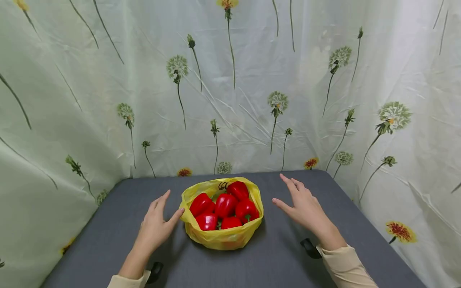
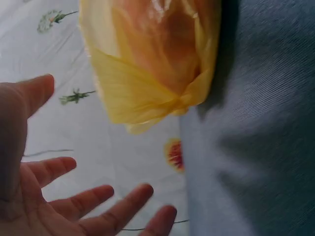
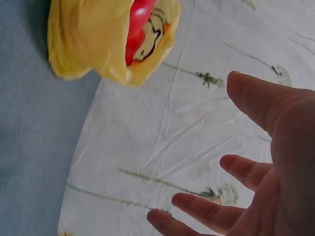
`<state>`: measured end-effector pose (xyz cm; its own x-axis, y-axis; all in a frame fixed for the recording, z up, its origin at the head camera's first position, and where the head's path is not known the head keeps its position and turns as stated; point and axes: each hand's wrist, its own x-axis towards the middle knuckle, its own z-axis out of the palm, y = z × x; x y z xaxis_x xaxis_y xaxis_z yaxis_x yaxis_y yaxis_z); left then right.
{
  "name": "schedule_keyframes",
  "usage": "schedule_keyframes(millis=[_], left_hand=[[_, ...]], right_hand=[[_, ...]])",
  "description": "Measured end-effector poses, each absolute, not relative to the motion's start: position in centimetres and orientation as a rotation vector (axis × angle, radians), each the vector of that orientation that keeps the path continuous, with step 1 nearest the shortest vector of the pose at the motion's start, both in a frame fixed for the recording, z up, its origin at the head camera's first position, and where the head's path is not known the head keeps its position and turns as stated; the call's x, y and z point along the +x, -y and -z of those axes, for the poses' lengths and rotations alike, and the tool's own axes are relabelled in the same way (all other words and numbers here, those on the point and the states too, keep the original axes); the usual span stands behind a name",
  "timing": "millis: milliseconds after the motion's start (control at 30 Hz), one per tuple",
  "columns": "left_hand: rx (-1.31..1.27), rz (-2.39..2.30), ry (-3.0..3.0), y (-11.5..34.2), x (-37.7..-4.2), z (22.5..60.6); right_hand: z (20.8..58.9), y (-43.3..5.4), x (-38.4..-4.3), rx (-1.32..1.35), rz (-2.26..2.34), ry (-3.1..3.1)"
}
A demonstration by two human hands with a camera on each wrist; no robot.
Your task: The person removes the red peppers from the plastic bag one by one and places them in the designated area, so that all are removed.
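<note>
A yellow plastic bag [image 1: 222,240] stands on the table with its mouth spread wide. Inside it lie several shiny red bell peppers [image 1: 225,205], some with green stems showing. My left hand [image 1: 155,228] is held just left of the bag, fingers spread, the thumb overlapping the rim in the head view. In the left wrist view there is a gap between that hand [image 2: 74,201] and the bag's twisted side [image 2: 147,93]. To the right of the bag, my right hand [image 1: 306,206] hovers with fingers apart and nothing in it. The right wrist view shows dark lettering inside the bag [image 3: 88,39].
The table [image 1: 273,264] has a dark grey-blue cloth surface. Behind it and along both sides hangs a pale curtain [image 1: 245,120] printed with dandelions. A black strap [image 1: 310,248] sits by the right wrist, another black strap [image 1: 155,273] by the left.
</note>
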<state>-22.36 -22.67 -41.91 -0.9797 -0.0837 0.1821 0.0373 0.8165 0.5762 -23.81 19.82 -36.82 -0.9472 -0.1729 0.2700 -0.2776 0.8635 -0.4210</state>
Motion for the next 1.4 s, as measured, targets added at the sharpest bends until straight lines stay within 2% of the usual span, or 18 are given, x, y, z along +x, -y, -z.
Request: schedule_keyframes(millis=[367,700,1400], left_hand=[[-0.01,1.262,2.747,23.0,-22.9,44.7],[-0.034,1.41,2.707,22.7,-23.5,46.2],[-0.032,1.54,2.652,22.0,-24.3,47.4]], right_hand=[[37.2,-17.2,-25.4,0.571,-0.965,2.863],[38.1,-14.5,-27.0,0.656,-1.111,2.945],[39.5,-13.0,-27.8,0.651,-1.039,3.07]])
